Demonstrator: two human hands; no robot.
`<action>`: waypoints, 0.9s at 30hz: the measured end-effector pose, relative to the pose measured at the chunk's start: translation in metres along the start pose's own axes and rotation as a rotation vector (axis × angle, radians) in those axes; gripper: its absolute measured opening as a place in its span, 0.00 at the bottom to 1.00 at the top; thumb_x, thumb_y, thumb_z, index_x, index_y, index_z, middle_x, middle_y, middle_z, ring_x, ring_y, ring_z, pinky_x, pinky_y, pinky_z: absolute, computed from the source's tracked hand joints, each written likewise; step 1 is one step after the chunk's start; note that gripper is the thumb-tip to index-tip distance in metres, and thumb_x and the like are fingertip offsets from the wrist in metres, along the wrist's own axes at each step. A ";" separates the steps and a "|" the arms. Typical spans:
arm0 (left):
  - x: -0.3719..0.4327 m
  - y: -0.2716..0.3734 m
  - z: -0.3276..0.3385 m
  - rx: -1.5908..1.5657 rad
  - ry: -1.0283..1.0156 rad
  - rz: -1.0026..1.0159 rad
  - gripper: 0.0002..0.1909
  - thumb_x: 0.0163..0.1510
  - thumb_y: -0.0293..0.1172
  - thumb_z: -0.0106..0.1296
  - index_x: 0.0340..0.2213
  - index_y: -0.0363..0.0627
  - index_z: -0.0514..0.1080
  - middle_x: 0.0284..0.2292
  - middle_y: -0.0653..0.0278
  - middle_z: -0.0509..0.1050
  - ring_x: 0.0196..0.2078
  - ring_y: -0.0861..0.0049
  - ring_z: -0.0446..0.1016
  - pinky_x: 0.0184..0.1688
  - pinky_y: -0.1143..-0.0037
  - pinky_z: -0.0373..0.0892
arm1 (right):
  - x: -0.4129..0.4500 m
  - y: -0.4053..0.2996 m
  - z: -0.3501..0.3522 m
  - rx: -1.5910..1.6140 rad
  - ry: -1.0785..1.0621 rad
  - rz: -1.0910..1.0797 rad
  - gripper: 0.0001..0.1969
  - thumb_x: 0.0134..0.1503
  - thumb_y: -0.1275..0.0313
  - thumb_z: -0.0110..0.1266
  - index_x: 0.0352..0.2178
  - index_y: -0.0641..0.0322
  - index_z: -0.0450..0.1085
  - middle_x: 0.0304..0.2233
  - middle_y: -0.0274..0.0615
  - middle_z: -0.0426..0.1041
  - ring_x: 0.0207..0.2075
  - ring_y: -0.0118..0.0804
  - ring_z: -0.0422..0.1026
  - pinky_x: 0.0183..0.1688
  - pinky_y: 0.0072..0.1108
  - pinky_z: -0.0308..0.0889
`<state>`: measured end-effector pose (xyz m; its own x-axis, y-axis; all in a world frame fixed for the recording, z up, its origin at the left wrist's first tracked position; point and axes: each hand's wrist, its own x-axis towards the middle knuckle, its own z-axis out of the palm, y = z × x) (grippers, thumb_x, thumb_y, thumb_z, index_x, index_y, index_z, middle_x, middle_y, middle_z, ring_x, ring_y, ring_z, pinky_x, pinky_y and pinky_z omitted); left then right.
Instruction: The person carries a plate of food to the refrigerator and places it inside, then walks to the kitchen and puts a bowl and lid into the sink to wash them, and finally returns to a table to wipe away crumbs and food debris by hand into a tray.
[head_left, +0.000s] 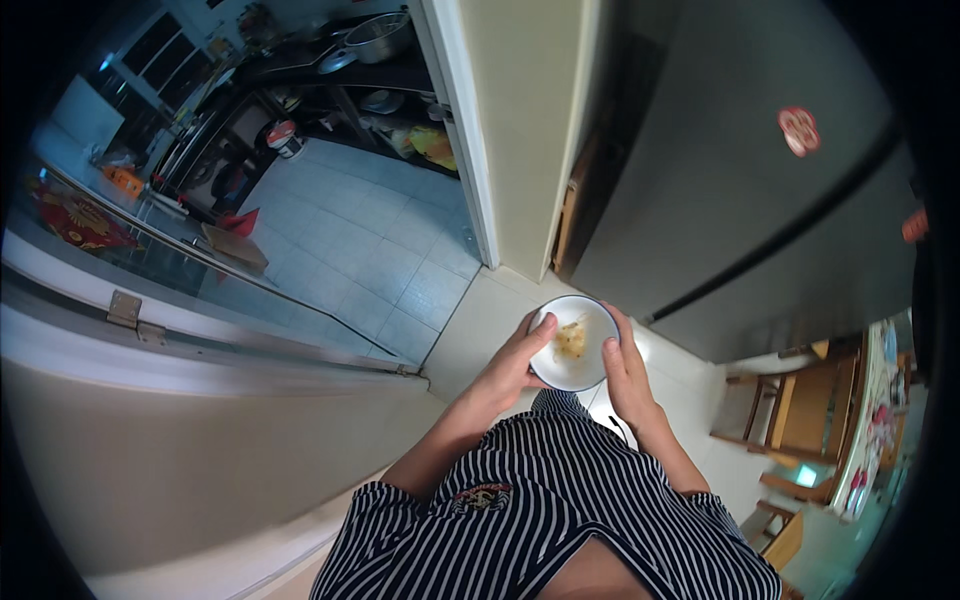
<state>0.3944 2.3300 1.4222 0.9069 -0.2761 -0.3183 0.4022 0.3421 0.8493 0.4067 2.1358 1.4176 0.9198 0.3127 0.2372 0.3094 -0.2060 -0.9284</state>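
A white bowl (555, 367) with a dark blue rim is held in front of my body. A small amount of yellowish food (571, 341), flecked with darker bits, sits at its bottom. My left hand (514, 360) grips the left side, its thumb over the rim onto the inner wall. On the opposite side my right hand (628, 367) holds the bowl the same way, thumb inside the rim. The other fingers are mostly hidden behind the bowl.
Ahead on the left a doorway frame (461, 135) leads to a kitchen with a tiled floor (352, 217) and a bucket (285, 141). A grey refrigerator (705, 150) stands at right. Wooden chairs (806, 416) and a cluttered table (862, 450) are farther right.
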 end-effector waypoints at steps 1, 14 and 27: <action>0.007 0.011 -0.010 -0.001 0.018 0.033 0.37 0.59 0.59 0.39 0.59 0.45 0.51 0.52 0.56 0.63 0.53 0.68 0.68 0.47 0.65 0.72 | 0.023 0.000 0.004 0.013 -0.062 -0.007 0.28 0.65 0.59 0.36 0.59 0.67 0.50 0.55 0.58 0.60 0.57 0.50 0.61 0.59 0.29 0.55; 0.025 0.096 -0.155 -0.329 0.544 0.336 0.37 0.59 0.59 0.39 0.58 0.42 0.52 0.50 0.56 0.66 0.50 0.68 0.71 0.43 0.69 0.74 | 0.266 -0.003 0.148 0.097 -0.695 -0.161 0.27 0.64 0.58 0.38 0.56 0.71 0.54 0.54 0.60 0.60 0.56 0.49 0.61 0.59 0.30 0.55; 0.033 0.283 -0.404 -0.334 0.559 0.448 0.34 0.61 0.58 0.36 0.56 0.42 0.58 0.52 0.55 0.66 0.55 0.64 0.66 0.55 0.63 0.65 | 0.478 -0.091 0.371 -0.022 -0.694 -0.233 0.34 0.63 0.47 0.32 0.58 0.68 0.52 0.54 0.61 0.59 0.56 0.52 0.62 0.57 0.31 0.58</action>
<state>0.5887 2.7803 1.4818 0.8847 0.4136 -0.2153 -0.0801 0.5897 0.8036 0.7290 2.6480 1.5096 0.4672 0.8646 0.1850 0.4898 -0.0789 -0.8683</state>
